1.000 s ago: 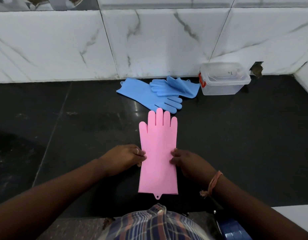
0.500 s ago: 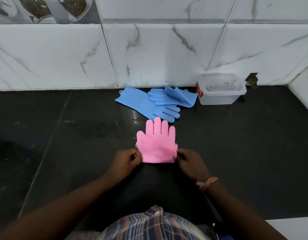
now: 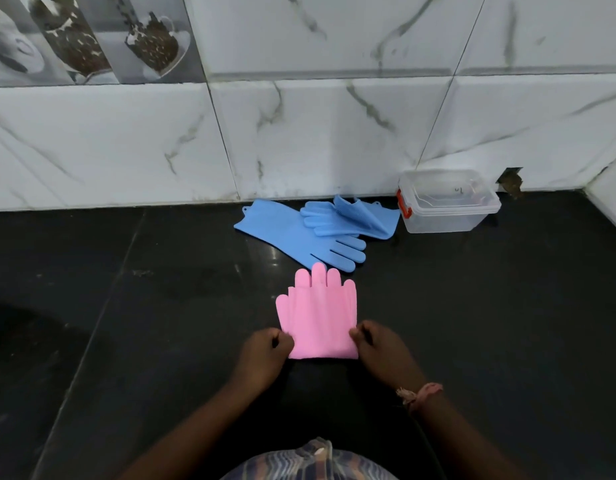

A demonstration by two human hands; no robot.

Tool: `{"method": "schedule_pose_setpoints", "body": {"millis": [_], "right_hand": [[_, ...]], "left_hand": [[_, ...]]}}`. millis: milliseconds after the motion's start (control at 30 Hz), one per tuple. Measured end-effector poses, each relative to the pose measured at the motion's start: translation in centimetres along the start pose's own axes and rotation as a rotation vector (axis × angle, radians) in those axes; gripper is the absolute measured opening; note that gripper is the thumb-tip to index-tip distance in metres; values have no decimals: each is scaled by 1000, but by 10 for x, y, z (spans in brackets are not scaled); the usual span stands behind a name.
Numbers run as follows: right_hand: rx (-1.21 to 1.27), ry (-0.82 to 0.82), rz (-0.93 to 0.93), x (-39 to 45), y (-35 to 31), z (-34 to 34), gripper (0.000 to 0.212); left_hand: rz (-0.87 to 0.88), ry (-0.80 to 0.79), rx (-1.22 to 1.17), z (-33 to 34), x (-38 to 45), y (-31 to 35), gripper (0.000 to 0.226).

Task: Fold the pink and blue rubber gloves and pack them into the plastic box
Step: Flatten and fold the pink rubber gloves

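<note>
Two hands pinched pink glove [image 3: 317, 318] at fold corners: left hand [image 3: 265, 355] at 9 o'clock, right hand [image 3: 379, 351] at 3 o'clock. Glove, full length a second ago, now lay folded in half on dark surface [image 3: 126, 323]. Blue gloves [image 3: 320, 230] unfolded at 12 o'clock; plastic box [image 3: 448, 202], lid on, at 1 o'clock. First fold done; packing not started.
</note>
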State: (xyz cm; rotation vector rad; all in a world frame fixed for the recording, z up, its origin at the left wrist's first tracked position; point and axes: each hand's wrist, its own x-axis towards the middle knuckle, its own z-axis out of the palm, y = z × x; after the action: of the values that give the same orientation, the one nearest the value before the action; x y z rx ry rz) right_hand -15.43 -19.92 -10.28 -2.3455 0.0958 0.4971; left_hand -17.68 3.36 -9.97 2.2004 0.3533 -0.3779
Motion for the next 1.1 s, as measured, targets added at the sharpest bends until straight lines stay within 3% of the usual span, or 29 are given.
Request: {"method": "schedule_pose_setpoints", "body": {"millis": [167,333,533,633,800,1000,1100], "right_hand": [[50,-125,-22,-3,11,-3,31],[209,-19,-2,0,5,3,12],[49,104,36,6,2,16,29],[-28,159,31,8,1,19,34],[-209,287,-30,3,9,28,40],[-419,319,-142,6,5,29,36],[-432,341,-103,7,0,28,37]], "left_hand": [[52,63,-51,6,-5,-1,39],[104,97,-165,12,-14,-5,42],[113,75,-107,12,-20,-8,17],[-3,146,-128,10,-12,-1,20],[-162,135,-98,10,-3,1,27],[-189,191,1,18,-6,5,20],[-146,214,11,19,-8,9,18]]}}
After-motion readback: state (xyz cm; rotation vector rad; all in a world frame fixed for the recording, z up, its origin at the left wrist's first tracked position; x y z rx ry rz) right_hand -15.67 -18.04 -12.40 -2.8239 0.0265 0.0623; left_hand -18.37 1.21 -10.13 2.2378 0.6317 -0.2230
